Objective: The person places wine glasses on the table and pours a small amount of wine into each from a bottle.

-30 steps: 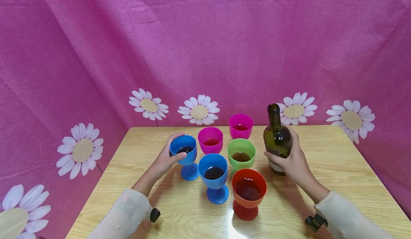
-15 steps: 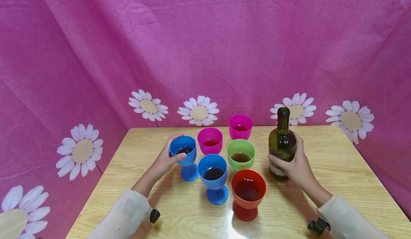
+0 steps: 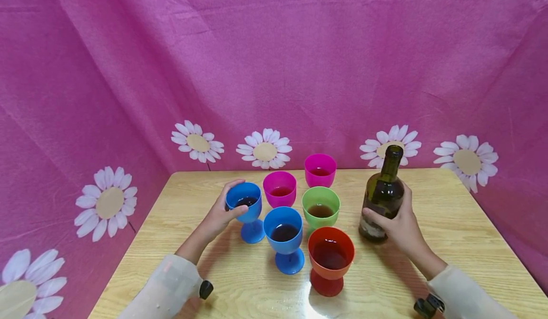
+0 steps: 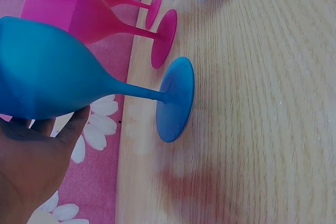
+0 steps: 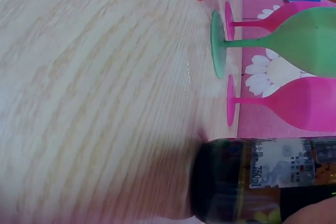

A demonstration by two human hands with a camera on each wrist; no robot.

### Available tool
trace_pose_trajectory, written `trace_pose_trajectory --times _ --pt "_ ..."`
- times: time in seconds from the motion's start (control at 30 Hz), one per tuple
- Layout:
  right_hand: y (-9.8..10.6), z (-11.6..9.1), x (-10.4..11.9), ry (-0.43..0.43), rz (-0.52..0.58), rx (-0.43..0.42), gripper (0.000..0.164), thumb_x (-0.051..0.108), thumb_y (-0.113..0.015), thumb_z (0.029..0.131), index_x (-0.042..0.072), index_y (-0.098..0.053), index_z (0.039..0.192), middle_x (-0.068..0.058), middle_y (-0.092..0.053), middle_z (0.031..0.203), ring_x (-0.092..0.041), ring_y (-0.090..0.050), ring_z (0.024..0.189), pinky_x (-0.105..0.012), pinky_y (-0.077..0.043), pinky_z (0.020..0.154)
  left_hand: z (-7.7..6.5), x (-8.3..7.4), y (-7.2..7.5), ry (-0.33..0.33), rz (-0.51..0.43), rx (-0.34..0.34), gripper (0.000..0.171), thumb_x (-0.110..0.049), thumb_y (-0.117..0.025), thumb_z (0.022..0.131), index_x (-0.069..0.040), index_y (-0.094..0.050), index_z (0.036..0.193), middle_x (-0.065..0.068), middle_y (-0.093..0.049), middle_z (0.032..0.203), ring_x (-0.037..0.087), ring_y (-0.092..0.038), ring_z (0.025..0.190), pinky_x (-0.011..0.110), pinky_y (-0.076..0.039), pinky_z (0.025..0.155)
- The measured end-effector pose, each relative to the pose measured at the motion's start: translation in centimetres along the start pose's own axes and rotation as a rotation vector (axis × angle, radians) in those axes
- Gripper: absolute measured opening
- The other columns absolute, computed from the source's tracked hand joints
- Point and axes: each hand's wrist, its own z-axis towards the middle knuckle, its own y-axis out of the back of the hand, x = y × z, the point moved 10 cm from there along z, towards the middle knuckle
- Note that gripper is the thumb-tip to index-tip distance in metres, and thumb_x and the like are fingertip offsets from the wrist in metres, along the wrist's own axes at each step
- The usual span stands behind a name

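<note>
My left hand (image 3: 220,215) holds the bowl of a blue goblet (image 3: 253,213) at the table's left, thumb at the near rim and fingers behind. Dark liquid shows inside, and its round foot (image 4: 176,100) is at the tabletop. On the other side, my right hand (image 3: 401,224) grips a dark green glass wine bottle (image 3: 384,191) round its body, the neck leaning a little right. The bottle's base, with a white label (image 5: 278,163) above it, is close over the table. Between the hands stand a second blue goblet (image 3: 282,246), a green goblet (image 3: 321,222) and an orange-red goblet (image 3: 330,274), each with liquid.
Two magenta goblets (image 3: 288,202) with red liquid stand farther back, near the table's far edge. The wooden table (image 3: 239,285) meets a pink cloth backdrop (image 3: 274,71) with white daisies behind and at the sides.
My right hand has moved right and slightly nearer with the bottle, which now leans right and sits farther from the green goblet. The left hand and the goblets have stayed put.
</note>
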Motion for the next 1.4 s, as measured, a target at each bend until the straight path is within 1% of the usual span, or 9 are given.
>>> trace_pose_trajectory --times 0.1,0.23,0.5,0.77,0.83,1.0,1.07,1.2,1.4 --pt "0.15 -0.04 -0.31 -0.003 0.020 -0.001 0.111 0.020 -0.083 0.089 0.033 0.000 0.162 -0.020 -0.038 0.154 -0.039 -0.039 0.138 -0.067 -0.030 0.113 -0.06 0.00 0.05 -0.012 0.002 0.001 0.073 -0.020 -0.067 0.100 -0.028 -0.026 0.160 0.015 -0.031 0.162 0.047 -0.031 0.148 0.065 -0.043 0.109" --pt "0.32 -0.16 -0.64 -0.012 0.016 -0.003 0.110 0.021 -0.082 0.090 0.032 0.001 0.161 -0.019 -0.037 0.154 -0.038 -0.039 0.138 -0.065 -0.029 0.115 -0.13 -0.08 0.03 -0.028 -0.002 0.009 0.074 -0.023 -0.068 0.099 -0.027 -0.026 0.160 0.016 -0.030 0.162 0.047 -0.031 0.148 0.065 -0.042 0.110" --pt "0.40 -0.44 -0.52 -0.010 0.022 -0.003 0.109 0.020 -0.082 0.091 0.032 0.001 0.161 -0.020 -0.037 0.155 -0.039 -0.038 0.138 -0.066 -0.027 0.116 -0.19 -0.26 0.02 -0.015 0.002 -0.002 0.073 -0.021 -0.068 0.099 -0.032 -0.028 0.159 0.014 -0.031 0.162 0.046 -0.031 0.148 0.065 -0.042 0.109" --pt "0.38 -0.41 -0.77 -0.006 0.030 -0.002 0.111 0.019 -0.082 0.090 0.033 0.002 0.162 -0.022 -0.035 0.156 -0.041 -0.036 0.140 -0.069 -0.025 0.116 -0.10 -0.18 0.03 -0.025 0.006 0.007 0.072 -0.022 -0.067 0.099 -0.027 -0.027 0.159 0.016 -0.030 0.162 0.047 -0.030 0.148 0.064 -0.042 0.110" --pt "0.37 -0.45 -0.80 -0.002 0.025 -0.005 0.111 0.019 -0.082 0.090 0.032 0.001 0.162 -0.022 -0.036 0.156 -0.041 -0.037 0.140 -0.067 -0.026 0.117 -0.12 -0.14 0.05 -0.023 0.007 0.006 0.072 -0.023 -0.068 0.099 -0.027 -0.027 0.159 0.016 -0.030 0.163 0.047 -0.030 0.148 0.065 -0.042 0.110" --pt "0.35 -0.55 -0.79 0.003 -0.001 -0.013 0.109 0.019 -0.082 0.090 0.033 0.000 0.162 -0.020 -0.039 0.154 -0.037 -0.039 0.137 -0.055 -0.028 0.119 -0.15 -0.05 0.13 -0.017 0.008 0.002 0.072 -0.023 -0.067 0.099 -0.031 -0.028 0.159 0.016 -0.030 0.162 0.047 -0.030 0.148 0.065 -0.042 0.110" --pt "0.36 -0.61 -0.74 0.004 0.004 -0.010 0.109 0.019 -0.082 0.091 0.033 0.000 0.162 -0.020 -0.038 0.154 -0.038 -0.038 0.138 -0.057 -0.027 0.119 -0.12 -0.04 0.11 -0.016 0.007 0.004 0.071 -0.022 -0.067 0.100 -0.032 -0.028 0.159 0.016 -0.031 0.162 0.047 -0.030 0.148 0.065 -0.042 0.110" --pt "0.46 -0.68 -0.67 0.008 0.021 -0.011 0.111 0.018 -0.082 0.090 0.033 0.001 0.162 -0.022 -0.036 0.155 -0.042 -0.037 0.139 -0.068 -0.025 0.116 -0.07 -0.11 -0.05 -0.022 0.002 0.016 0.071 -0.019 -0.065 0.100 -0.033 -0.027 0.159 0.016 -0.030 0.162 0.047 -0.029 0.148 0.065 -0.041 0.110" --pt "0.58 -0.61 -0.70 -0.002 0.012 -0.003 0.112 0.019 -0.082 0.090 0.032 0.002 0.162 -0.023 -0.035 0.156 -0.042 -0.036 0.140 -0.069 -0.025 0.116 -0.08 -0.42 -0.14 -0.029 0.003 0.021 0.073 -0.019 -0.066 0.100 -0.031 -0.026 0.160 0.016 -0.030 0.162 0.047 -0.030 0.148 0.066 -0.040 0.111"
